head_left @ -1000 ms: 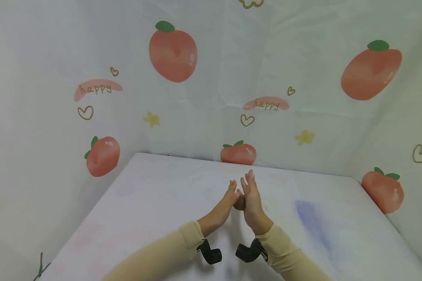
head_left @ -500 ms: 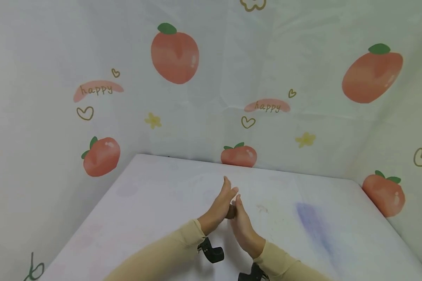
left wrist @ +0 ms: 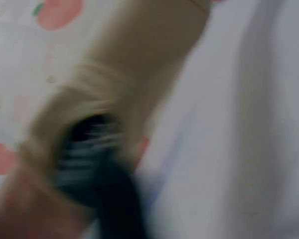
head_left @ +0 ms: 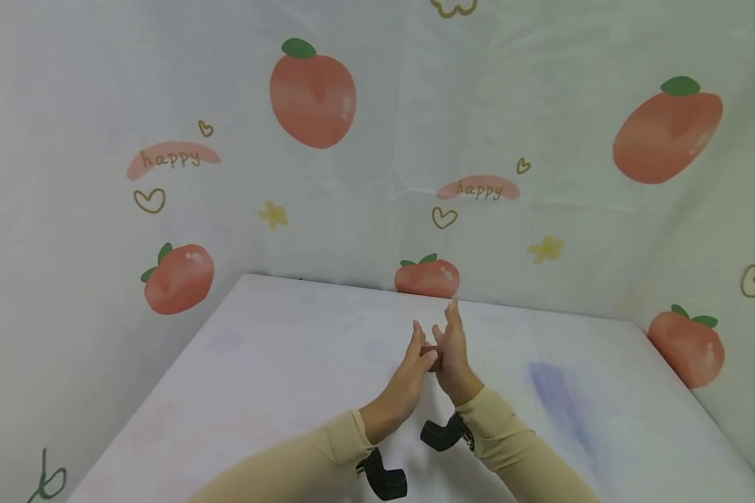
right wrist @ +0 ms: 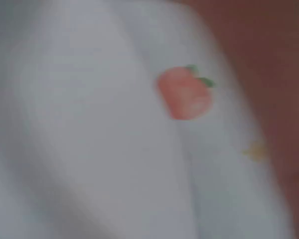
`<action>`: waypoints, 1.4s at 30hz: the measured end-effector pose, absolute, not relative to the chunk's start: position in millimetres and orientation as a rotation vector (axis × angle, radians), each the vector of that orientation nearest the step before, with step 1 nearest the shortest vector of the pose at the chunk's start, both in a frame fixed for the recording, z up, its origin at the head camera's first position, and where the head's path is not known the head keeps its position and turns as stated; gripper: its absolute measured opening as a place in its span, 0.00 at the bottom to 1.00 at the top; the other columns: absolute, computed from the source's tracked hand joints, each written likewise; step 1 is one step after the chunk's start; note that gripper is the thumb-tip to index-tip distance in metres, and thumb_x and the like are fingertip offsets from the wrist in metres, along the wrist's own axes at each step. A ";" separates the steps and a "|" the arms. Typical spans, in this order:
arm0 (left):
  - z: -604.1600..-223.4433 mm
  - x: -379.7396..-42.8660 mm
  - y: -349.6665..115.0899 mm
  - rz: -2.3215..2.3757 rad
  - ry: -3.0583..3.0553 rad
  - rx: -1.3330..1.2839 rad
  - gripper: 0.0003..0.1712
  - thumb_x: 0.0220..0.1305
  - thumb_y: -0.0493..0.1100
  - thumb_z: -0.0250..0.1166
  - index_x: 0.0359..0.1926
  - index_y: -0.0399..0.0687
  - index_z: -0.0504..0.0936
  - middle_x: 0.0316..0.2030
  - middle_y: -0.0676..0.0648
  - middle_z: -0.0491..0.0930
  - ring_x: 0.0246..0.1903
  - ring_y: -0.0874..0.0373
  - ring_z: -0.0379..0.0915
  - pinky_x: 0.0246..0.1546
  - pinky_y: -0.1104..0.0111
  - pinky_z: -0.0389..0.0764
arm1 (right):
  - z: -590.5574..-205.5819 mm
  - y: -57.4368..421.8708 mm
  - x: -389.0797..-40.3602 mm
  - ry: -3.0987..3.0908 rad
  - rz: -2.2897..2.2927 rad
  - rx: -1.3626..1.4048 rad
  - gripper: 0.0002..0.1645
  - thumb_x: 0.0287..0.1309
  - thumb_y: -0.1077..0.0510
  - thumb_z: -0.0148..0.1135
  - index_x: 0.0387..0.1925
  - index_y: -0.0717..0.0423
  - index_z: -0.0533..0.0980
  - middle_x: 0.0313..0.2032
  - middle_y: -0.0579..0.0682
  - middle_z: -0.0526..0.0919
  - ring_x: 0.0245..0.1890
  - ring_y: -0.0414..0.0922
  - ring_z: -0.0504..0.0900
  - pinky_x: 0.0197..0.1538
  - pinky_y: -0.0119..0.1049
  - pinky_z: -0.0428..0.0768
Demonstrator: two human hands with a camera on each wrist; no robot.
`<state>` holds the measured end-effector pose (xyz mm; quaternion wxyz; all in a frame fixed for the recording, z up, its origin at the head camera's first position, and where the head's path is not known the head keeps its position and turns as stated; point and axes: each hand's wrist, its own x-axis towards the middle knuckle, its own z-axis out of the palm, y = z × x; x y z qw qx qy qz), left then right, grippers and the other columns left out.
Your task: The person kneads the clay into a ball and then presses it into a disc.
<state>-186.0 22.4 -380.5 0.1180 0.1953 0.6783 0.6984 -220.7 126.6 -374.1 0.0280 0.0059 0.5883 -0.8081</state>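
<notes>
A small brown lump (head_left: 437, 362), which looks like clay, sits between the two palms above the table, largely hidden by them. My left hand (head_left: 409, 381) presses it from the left, its fingers mostly straight and pointing up and away. From the other side my right hand (head_left: 457, 360) lies flat against it, fingers extended and slightly spread. The left wrist view is blurred and shows the right sleeve (left wrist: 134, 59) and part of the right hand (left wrist: 35, 209). In the right wrist view only a blurred strip of the right hand (right wrist: 259, 59) shows along the edge.
The white table (head_left: 302, 335) bears a bluish-purple smudge (head_left: 563, 402) on the right. Behind it hangs a white curtain (head_left: 377, 140) printed with peaches, hearts and "happy". Black wrist cameras (head_left: 384, 478) hang below both sleeves.
The hands slide against each other. The right drew back and then moved forward again; the left went forward, then back. The lump between them shifted left, then right.
</notes>
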 end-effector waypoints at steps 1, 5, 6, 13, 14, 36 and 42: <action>-377.7 -187.8 21.4 2.069 1.978 0.562 0.40 0.76 0.55 0.36 0.75 0.51 0.25 0.76 0.49 0.26 0.75 0.53 0.20 0.72 0.46 0.30 | -380.0 124.1 -218.7 1.896 -2.430 0.022 0.46 0.68 0.30 0.26 0.76 0.44 0.26 0.72 0.65 0.52 0.61 0.55 0.67 0.56 0.37 0.70; -375.0 -204.4 15.1 2.116 2.026 0.501 0.42 0.75 0.62 0.34 0.74 0.52 0.21 0.76 0.48 0.26 0.75 0.51 0.21 0.71 0.43 0.26 | -400.4 112.3 -196.1 2.061 -2.263 -0.096 0.45 0.69 0.33 0.26 0.76 0.47 0.26 0.71 0.63 0.52 0.71 0.58 0.53 0.69 0.60 0.57; -377.9 -209.3 13.6 2.110 2.037 0.475 0.43 0.75 0.63 0.33 0.74 0.53 0.19 0.76 0.47 0.26 0.75 0.49 0.21 0.70 0.42 0.26 | -402.2 109.9 -188.7 2.067 -2.233 -0.133 0.45 0.70 0.34 0.27 0.75 0.48 0.25 0.76 0.57 0.35 0.75 0.58 0.37 0.69 0.68 0.47; -413.9 -224.7 9.3 1.971 2.153 0.350 0.43 0.74 0.66 0.29 0.74 0.55 0.19 0.75 0.46 0.20 0.74 0.45 0.17 0.69 0.39 0.28 | -382.8 108.7 -176.9 2.037 -2.292 -0.198 0.44 0.69 0.33 0.26 0.75 0.42 0.24 0.76 0.57 0.27 0.74 0.66 0.35 0.68 0.70 0.43; -417.6 -222.8 9.9 1.952 2.171 0.368 0.42 0.74 0.66 0.27 0.74 0.55 0.19 0.75 0.46 0.20 0.74 0.45 0.17 0.69 0.39 0.28 | -376.9 111.0 -181.7 2.015 -2.345 -0.191 0.44 0.69 0.33 0.27 0.75 0.42 0.24 0.76 0.57 0.28 0.74 0.65 0.35 0.69 0.69 0.43; -407.5 -228.5 3.9 2.069 2.195 0.307 0.42 0.76 0.57 0.37 0.75 0.49 0.22 0.75 0.48 0.17 0.74 0.49 0.12 0.70 0.43 0.25 | -376.1 99.8 -180.7 1.946 -2.161 -0.156 0.43 0.74 0.36 0.22 0.75 0.55 0.28 0.66 0.67 0.53 0.70 0.61 0.52 0.71 0.64 0.47; -406.0 -206.5 13.2 2.040 2.175 0.532 0.40 0.77 0.60 0.28 0.74 0.46 0.21 0.74 0.48 0.16 0.73 0.49 0.10 0.70 0.42 0.24 | -363.7 116.2 -208.2 1.896 -2.408 -0.180 0.39 0.73 0.37 0.24 0.76 0.45 0.27 0.76 0.55 0.28 0.75 0.59 0.30 0.72 0.64 0.33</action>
